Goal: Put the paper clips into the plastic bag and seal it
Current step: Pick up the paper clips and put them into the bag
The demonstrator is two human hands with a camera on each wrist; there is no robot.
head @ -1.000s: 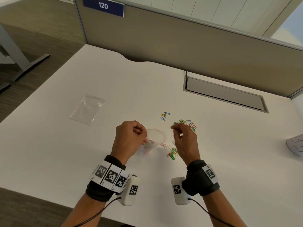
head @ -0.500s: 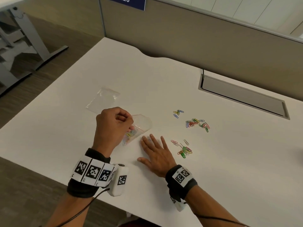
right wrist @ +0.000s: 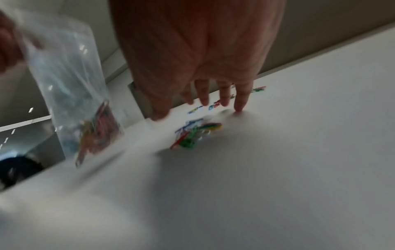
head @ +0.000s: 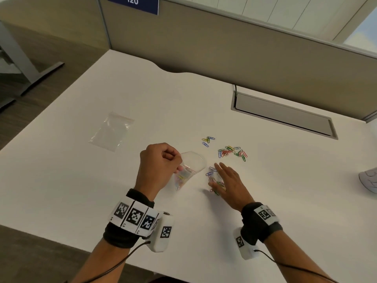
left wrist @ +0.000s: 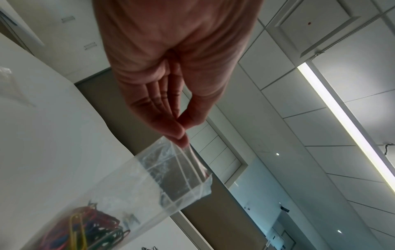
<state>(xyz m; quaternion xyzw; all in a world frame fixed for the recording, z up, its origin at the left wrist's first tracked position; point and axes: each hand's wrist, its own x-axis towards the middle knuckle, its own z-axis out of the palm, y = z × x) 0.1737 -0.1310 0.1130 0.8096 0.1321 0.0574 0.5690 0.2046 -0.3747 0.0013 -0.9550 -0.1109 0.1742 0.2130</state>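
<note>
The left hand (head: 158, 166) pinches the rim of the clear plastic bag (head: 188, 170) between thumb and forefinger, holding its mouth open just above the desk (head: 285, 201), some coloured paper clips already lying in its bottom (plain in the left wrist view). The right hand (head: 230, 185), fingers (right wrist: 239, 101) straight and spread, hovers over the nearest clip cluster (head: 216, 183), with another cluster (head: 232, 153) farther off to the right. Recommended: gather the near clips into one tight pinch and carry them left to the bag mouth without tilting it.

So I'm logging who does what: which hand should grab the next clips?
Probably the right hand: it is open, fingers spread over the loose paper clips on the table. The left hand is busy pinching the bag open.
</note>
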